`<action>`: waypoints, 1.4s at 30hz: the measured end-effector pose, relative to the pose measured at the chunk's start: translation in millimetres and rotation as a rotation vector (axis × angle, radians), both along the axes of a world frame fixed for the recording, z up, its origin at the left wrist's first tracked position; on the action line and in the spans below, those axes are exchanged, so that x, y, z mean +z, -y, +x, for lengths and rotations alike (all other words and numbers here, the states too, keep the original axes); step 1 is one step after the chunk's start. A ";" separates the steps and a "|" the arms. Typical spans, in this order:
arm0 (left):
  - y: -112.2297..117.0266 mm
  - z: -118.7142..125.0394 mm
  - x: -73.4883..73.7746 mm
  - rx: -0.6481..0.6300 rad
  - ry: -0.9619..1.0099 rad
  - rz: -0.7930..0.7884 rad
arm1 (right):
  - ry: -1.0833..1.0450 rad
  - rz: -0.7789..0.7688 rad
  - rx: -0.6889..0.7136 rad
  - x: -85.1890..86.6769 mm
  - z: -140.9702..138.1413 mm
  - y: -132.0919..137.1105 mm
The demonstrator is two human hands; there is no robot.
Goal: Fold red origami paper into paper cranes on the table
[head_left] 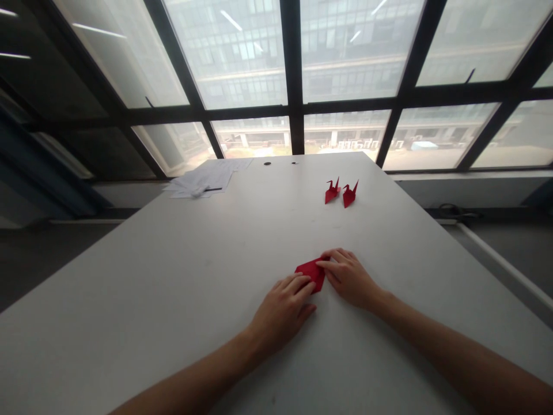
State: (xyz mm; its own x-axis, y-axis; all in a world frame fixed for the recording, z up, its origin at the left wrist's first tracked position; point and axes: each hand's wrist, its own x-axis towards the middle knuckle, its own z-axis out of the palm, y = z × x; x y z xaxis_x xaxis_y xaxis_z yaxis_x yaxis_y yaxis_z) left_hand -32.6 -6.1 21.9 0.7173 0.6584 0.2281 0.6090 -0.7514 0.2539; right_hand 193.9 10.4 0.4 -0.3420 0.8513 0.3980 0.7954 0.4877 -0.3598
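Observation:
A small folded sheet of red origami paper (311,268) lies on the white table in front of me. My left hand (285,302) rests over its lower left side, fingers laid out on the paper and thumb apart from them on the tabletop side. At the paper's right corner, my right hand (348,276) has thumb and index finger closed on the edge, hiding that corner. Farther back stand two finished-looking red paper cranes, a left crane (332,192) and a right crane (349,195), side by side and untouched by either hand.
The white table (173,276) stretches toward large dark-framed windows (296,63). Loose white papers (203,177) with a dark pen (213,189) on them lie at the far left. A round dark hole (267,163) shows near the far edge. Cables (458,212) lie beyond the right side.

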 end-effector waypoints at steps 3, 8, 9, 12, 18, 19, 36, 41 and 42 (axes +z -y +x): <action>-7.6 -0.5 0.1 -0.017 0.017 -0.009 | -0.006 -0.005 -0.006 -0.1 1.6 -0.2; -16.0 -2.3 -0.4 -0.025 0.071 -0.026 | -0.019 -0.015 0.004 0.1 3.2 0.0; -17.0 -3.2 -1.3 -0.031 0.081 -0.027 | -0.020 -0.018 0.005 0.4 3.1 0.1; -20.0 -6.2 -4.4 -0.041 0.117 -0.027 | -0.042 -0.025 0.001 2.7 2.0 1.1; -26.6 -10.7 -4.5 0.042 0.298 -0.109 | -0.083 -0.014 0.106 10.7 2.2 4.9; -27.9 -10.9 -4.0 0.068 0.333 -0.134 | -0.076 -0.011 0.137 11.3 2.5 5.4; -33.4 -16.4 6.3 -0.008 0.624 -0.682 | -0.526 -0.012 0.101 1.2 6.8 -4.5; -31.9 -17.3 6.9 0.156 0.815 -0.272 | -0.684 -0.170 -0.053 3.2 5.3 -4.1; -30.3 -16.6 6.9 0.185 0.821 -0.123 | -0.699 -0.212 -0.068 2.8 5.1 -5.1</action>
